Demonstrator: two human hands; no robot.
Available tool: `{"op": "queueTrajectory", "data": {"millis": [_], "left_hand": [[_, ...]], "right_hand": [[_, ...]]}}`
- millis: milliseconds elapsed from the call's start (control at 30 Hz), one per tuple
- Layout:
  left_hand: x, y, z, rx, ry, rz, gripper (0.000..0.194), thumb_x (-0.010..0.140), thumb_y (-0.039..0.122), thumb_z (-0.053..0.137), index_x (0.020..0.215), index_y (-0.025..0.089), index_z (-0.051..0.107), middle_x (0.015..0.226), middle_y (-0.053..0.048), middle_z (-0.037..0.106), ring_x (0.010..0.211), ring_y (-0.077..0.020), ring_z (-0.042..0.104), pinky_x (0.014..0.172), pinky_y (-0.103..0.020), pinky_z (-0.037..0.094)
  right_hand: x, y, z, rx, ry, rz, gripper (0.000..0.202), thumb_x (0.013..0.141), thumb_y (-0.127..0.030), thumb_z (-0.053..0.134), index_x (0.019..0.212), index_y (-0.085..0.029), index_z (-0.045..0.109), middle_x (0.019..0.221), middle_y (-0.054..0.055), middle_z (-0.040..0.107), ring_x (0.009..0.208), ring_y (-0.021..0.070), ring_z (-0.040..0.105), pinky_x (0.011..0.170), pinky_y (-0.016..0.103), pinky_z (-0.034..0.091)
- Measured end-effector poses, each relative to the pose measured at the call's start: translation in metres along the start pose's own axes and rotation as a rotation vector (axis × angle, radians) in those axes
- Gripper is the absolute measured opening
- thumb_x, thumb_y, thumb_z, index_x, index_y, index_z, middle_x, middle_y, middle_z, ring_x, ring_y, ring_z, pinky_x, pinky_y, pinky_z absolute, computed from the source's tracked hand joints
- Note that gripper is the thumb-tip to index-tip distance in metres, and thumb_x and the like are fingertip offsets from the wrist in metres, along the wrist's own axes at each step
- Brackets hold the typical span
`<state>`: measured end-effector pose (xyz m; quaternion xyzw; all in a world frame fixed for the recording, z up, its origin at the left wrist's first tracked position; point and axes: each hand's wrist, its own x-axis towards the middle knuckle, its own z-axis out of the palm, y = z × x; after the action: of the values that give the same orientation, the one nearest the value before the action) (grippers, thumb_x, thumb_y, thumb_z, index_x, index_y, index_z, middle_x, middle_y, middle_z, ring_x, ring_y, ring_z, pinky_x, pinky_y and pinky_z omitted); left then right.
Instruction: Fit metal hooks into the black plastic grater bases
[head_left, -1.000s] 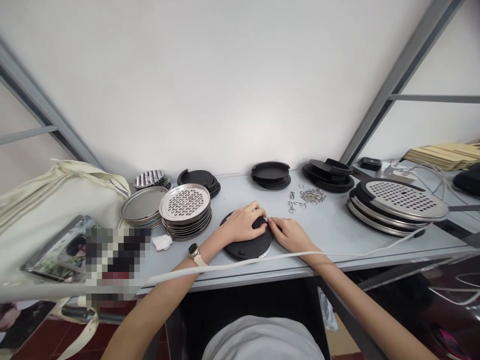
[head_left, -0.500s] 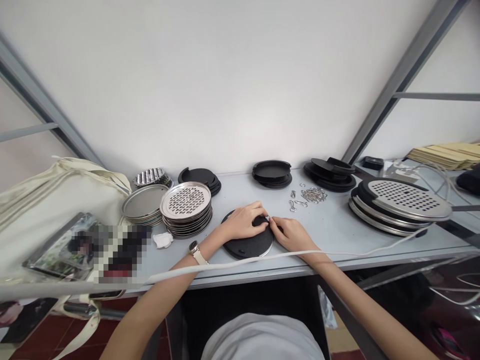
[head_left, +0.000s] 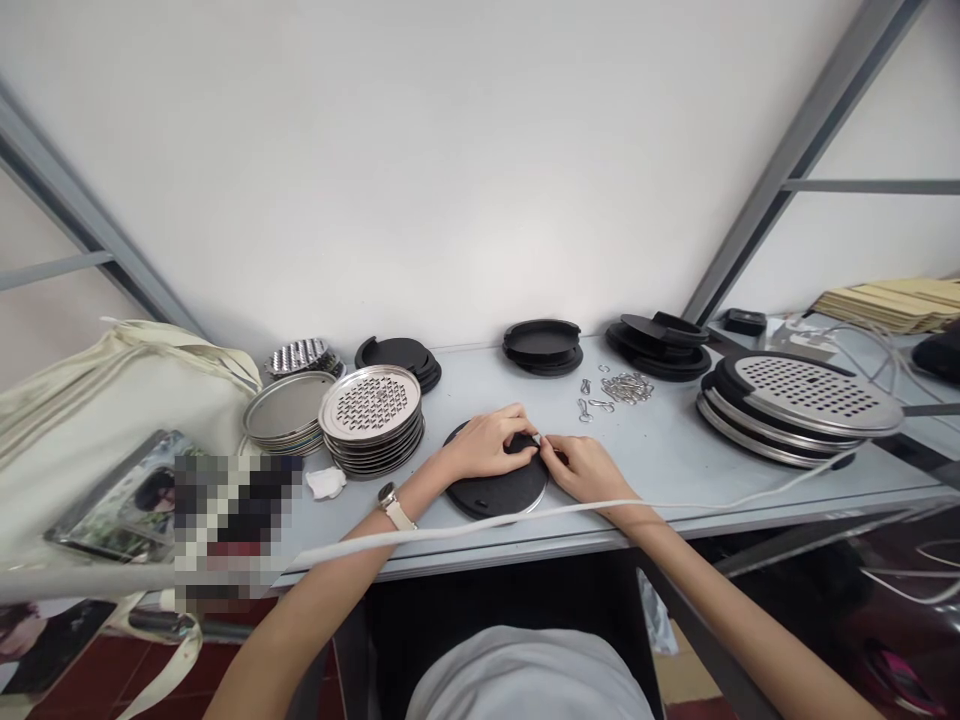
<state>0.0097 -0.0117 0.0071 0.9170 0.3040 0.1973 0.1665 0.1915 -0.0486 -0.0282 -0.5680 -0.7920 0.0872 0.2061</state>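
Observation:
A round black disc (head_left: 499, 490) with a thin silvery rim lies flat near the bench's front edge. My left hand (head_left: 495, 445) rests over its upper part, thumb and fingers curled in on it close to the right side. At that side my right hand (head_left: 581, 467) pinches a small shiny metal piece against the disc's edge; fingertips hide most of it. Behind my right hand lies a pile of small metal wire clips (head_left: 628, 388), with several loose ones in front and to its left.
To the left stand a stack of perforated metal grater discs (head_left: 373, 405), plain metal discs (head_left: 289, 408) and a cloth bag (head_left: 112, 400). Black round parts (head_left: 544, 345) line the back. Assembled grater discs (head_left: 802, 400) are stacked on the right. A white cable (head_left: 465, 532) crosses in front.
Both hands stay at the same spot on the black disc, with only a slight shift of the fingers. The camera view has tilted a little.

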Motion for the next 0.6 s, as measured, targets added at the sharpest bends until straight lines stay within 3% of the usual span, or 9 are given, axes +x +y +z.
{"op": "queueTrajectory", "data": {"millis": [600], "left_hand": [[-0.0003,0.0003,-0.0003,-0.041,-0.021,0.007,0.024,0.083,0.029,0.050,0.104,0.021,0.058,0.090,-0.001,0.051,0.069,-0.0090,0.051,0.067,-0.021,0.042]], "right_hand": [[0.0002,-0.0019,-0.0035,0.153,0.007,0.028,0.040,0.088,-0.034,0.033,0.059,-0.017,0.054,0.052,0.002,0.057,0.046,0.0105,0.042,0.049,0.023,0.025]]}}
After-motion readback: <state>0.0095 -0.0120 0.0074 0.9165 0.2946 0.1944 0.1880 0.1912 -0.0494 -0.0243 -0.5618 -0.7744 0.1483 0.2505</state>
